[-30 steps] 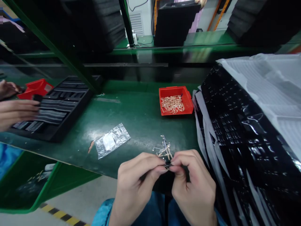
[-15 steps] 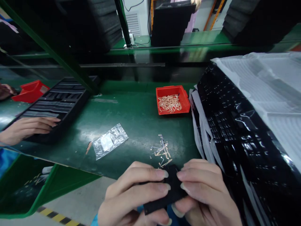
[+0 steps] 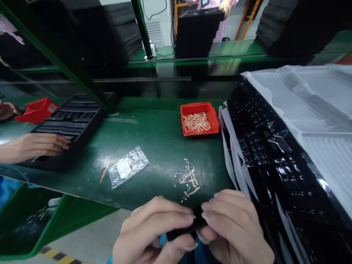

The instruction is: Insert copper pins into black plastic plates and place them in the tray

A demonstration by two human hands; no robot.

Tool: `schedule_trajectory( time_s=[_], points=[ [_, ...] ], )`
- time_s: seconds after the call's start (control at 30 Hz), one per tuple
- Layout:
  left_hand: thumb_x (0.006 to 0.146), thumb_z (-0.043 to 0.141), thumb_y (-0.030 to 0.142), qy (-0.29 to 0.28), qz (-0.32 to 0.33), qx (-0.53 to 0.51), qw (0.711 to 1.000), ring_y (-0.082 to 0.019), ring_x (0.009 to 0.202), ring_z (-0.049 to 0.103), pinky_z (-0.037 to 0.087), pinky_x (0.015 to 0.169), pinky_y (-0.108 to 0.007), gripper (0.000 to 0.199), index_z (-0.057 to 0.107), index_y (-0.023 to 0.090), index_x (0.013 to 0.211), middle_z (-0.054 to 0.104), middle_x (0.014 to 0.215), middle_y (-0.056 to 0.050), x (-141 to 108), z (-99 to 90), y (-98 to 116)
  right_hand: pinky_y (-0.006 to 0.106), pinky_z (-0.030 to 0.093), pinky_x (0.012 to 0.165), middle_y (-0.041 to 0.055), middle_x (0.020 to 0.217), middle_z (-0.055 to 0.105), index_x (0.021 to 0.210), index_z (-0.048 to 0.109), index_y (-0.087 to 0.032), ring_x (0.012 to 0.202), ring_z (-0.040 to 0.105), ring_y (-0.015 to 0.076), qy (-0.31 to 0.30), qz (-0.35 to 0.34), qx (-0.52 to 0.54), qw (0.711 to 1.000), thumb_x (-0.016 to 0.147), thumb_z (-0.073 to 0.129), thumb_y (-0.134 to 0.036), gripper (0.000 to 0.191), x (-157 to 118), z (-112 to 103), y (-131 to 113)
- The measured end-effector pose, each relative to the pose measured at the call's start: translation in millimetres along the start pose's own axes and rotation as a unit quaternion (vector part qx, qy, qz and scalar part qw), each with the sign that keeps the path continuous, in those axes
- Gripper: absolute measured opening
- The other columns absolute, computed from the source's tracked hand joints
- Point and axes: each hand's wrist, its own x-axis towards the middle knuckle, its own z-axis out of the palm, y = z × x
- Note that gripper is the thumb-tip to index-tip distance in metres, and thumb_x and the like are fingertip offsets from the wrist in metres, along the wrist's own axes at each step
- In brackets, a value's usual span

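Left hand (image 3: 154, 229) and right hand (image 3: 238, 223): fingers (image 3: 177, 220) pinched on black piece (image 3: 178, 233), mostly covered, detail unreadable. Both hands cropped at bottom. Strips (image 3: 188, 180) on bench (image 3: 162, 183) overlap, count unclear.

Bright white spots shine off the black trays (image 3: 283, 172) toward four o'clock, and the green table (image 3: 156, 128) has a soft shine near eight — the stack (image 3: 123, 29) at eleven looks dark and smudgy, and things by the edges look stretched
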Motion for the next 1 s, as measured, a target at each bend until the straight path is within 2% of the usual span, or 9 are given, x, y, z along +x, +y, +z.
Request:
schedule_trajectory(
  time_s=[0.2, 0.27, 0.37, 0.47, 0.6, 0.7, 0.8, 0.93, 1.0],
  points=[
    [0.101, 0.075, 0.031, 0.018, -0.001, 0.027, 0.999, -0.013, 0.083, 0.078, 0.063, 0.075, -0.021, 0.011, 0.078, 0.021, 0.104, 0.08, 0.097, -0.002, 0, 4.7, -2, 0.029, 0.062, 0.074, 0.0058, 0.089, 0.079, 0.081, 0.062, -0.019, 0.084, 0.074, 0.0152, 0.022, 0.168, 0.07, 0.983, 0.108, 0.061, -0.029, 0.028, -2, 14, -14],
    [0.099, 0.076, 0.025, 0.022, -0.017, 0.026, 0.999, -0.014, 0.085, 0.078, 0.064, 0.075, -0.022, 0.008, 0.078, 0.022, 0.105, 0.08, 0.098, -0.002, 0, 7.4, -4, 0.027, 0.062, 0.075, 0.0058, 0.092, 0.08, 0.086, 0.062, -0.019, 0.086, 0.074, 0.0145, 0.007, 0.177, 0.081, 0.981, 0.108, 0.061, -0.028, 0.024, -2, 14, -14],
    [0.095, 0.077, 0.014, 0.032, -0.031, 0.03, 0.999, -0.014, 0.087, 0.078, 0.064, 0.076, -0.02, 0.014, 0.078, 0.022, 0.106, 0.08, 0.099, -0.001, 0, 11.5, -6, 0.023, 0.063, 0.076, 0.0051, 0.094, 0.08, 0.091, 0.061, -0.02, 0.088, 0.075, 0.0128, -0.029, 0.187, 0.082, 0.978, 0.109, 0.058, -0.024, 0.018, -1, 11, -10],
    [0.093, 0.075, 0.009, 0.041, -0.04, 0.029, 0.998, -0.015, 0.089, 0.078, 0.064, 0.075, -0.021, 0.019, 0.078, 0.023, 0.105, 0.08, 0.098, -0.001, 0, 15.5, -6, 0.022, 0.062, 0.073, 0.0034, 0.09, 0.078, 0.089, 0.06, -0.02, 0.084, 0.074, 0.0121, -0.026, 0.202, 0.08, 0.976, 0.107, 0.056, -0.017, 0.019, 1, 12, -8],
    [0.094, 0.073, 0.009, 0.042, -0.034, 0.003, 0.999, -0.017, 0.09, 0.077, 0.064, 0.077, -0.025, 0.019, 0.077, 0.021, 0.107, 0.079, 0.099, -0.002, 2, 17.2, -5, 0.026, 0.061, 0.066, 0.0012, 0.076, 0.073, 0.085, 0.061, -0.019, 0.073, 0.072, 0.013, 0.041, 0.181, 0.087, 0.979, 0.104, 0.059, -0.013, 0.021, 0, 17, -9],
    [0.1, 0.072, 0.02, 0.034, 0.014, -0.005, 0.999, -0.018, 0.092, 0.077, 0.065, 0.081, -0.028, 0.01, 0.077, 0.019, 0.109, 0.079, 0.105, -0.005, 3, 14.5, -8, 0.033, 0.065, 0.067, 0.0036, 0.082, 0.078, 0.087, 0.067, -0.017, 0.074, 0.075, 0.0162, 0.078, 0.139, 0.101, 0.982, 0.104, 0.066, -0.022, 0.019, -5, 19, -7],
    [0.103, 0.07, 0.032, 0.014, 0.062, -0.003, 0.998, -0.02, 0.094, 0.077, 0.067, 0.08, -0.032, 0.018, 0.076, 0.017, 0.111, 0.079, 0.111, -0.007, 2, 12.6, -11, 0.038, 0.067, 0.066, 0.0037, 0.09, 0.081, 0.09, 0.069, -0.018, 0.076, 0.079, 0.0189, 0.116, 0.128, 0.078, 0.982, 0.103, 0.07, -0.031, 0.018, -9, 16, -6],
    [0.104, 0.07, 0.035, 0.053, 0.121, 0.026, 0.991, -0.021, 0.086, 0.08, 0.07, 0.069, -0.033, 0.019, 0.076, 0.018, 0.107, 0.082, 0.106, -0.008, 2, 10.9, -9, 0.04, 0.069, 0.069, 0.0018, 0.091, 0.081, 0.091, 0.067, -0.021, 0.079, 0.079, 0.0199, 0.111, 0.11, 0.045, 0.987, 0.104, 0.068, -0.034, 0.018, -13, 7, -7],
    [0.102, 0.073, 0.033, 0.033, 0.133, 0.049, 0.989, -0.021, 0.082, 0.081, 0.071, 0.067, -0.032, 0.015, 0.076, 0.019, 0.105, 0.084, 0.102, -0.008, 3, 5.9, -6, 0.039, 0.069, 0.068, 0.0018, 0.09, 0.081, 0.089, 0.065, -0.022, 0.08, 0.078, 0.0193, 0.075, 0.089, 0.017, 0.993, 0.107, 0.062, -0.034, 0.022, -13, 3, -7]
  ],
)
